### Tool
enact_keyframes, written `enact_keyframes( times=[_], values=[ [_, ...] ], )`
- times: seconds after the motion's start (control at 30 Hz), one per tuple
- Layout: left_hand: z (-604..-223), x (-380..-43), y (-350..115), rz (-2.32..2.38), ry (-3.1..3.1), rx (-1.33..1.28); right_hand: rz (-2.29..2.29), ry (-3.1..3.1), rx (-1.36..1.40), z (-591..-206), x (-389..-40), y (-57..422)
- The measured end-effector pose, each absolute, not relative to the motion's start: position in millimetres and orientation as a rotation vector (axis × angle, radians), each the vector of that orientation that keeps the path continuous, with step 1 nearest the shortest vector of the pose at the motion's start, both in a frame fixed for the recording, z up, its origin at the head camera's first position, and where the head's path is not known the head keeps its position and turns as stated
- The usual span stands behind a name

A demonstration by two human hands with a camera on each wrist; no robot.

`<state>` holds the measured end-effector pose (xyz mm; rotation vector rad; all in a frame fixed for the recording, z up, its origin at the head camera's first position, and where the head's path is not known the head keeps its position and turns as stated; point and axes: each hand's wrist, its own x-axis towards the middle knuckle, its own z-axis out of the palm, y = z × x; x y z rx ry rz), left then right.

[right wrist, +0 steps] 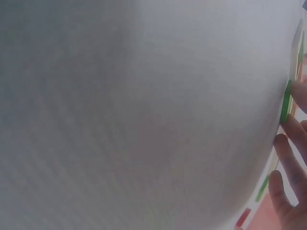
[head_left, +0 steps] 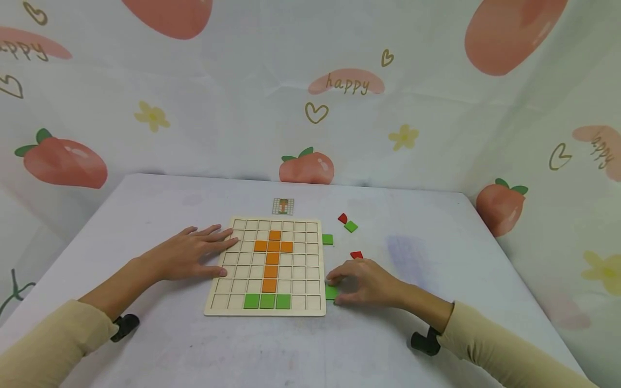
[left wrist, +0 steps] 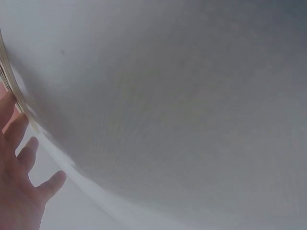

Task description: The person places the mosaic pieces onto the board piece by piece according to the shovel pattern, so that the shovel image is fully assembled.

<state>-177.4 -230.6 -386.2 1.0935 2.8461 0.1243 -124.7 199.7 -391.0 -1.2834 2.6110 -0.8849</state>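
Observation:
A pale wooden grid board (head_left: 303, 269) lies flat on the table. Orange square tiles (head_left: 272, 258) form a cross on it, above a row of green tiles (head_left: 267, 301) along the near side. My left hand (head_left: 186, 254) rests with spread fingers on the board's left edge. Beside the right edge, my right hand (head_left: 366, 283) pinches a green tile (head_left: 331, 292) between thumb and fingers; in the right wrist view they touch the two ends of that green tile (right wrist: 286, 103). The left wrist view catches the left hand (left wrist: 21, 167) at the board's edge.
A small pattern card (head_left: 283, 206) lies beyond the board. To the right are a red piece (head_left: 343, 218), a green tile (head_left: 351, 226) and another red piece (head_left: 356, 254) near the right hand. One more green tile (head_left: 327, 239) sits against the board's right edge.

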Motion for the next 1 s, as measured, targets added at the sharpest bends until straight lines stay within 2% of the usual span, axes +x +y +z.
enact_keyframes(
  times=[0.37, 0.57, 1.0],
  values=[
    [-389, -179, -231, 0.131, 2.861, 1.099, -0.821, 2.663, -1.302, -388, -132, 201],
    [-388, -178, -231, 0.124, 2.857, 1.099, -0.794, 2.749, -1.224, -384, -145, 197],
    [-383, -175, -228, 0.126, 2.846, 1.065, -0.765, 2.827, -1.084, -380, -179, 156]
  ],
)
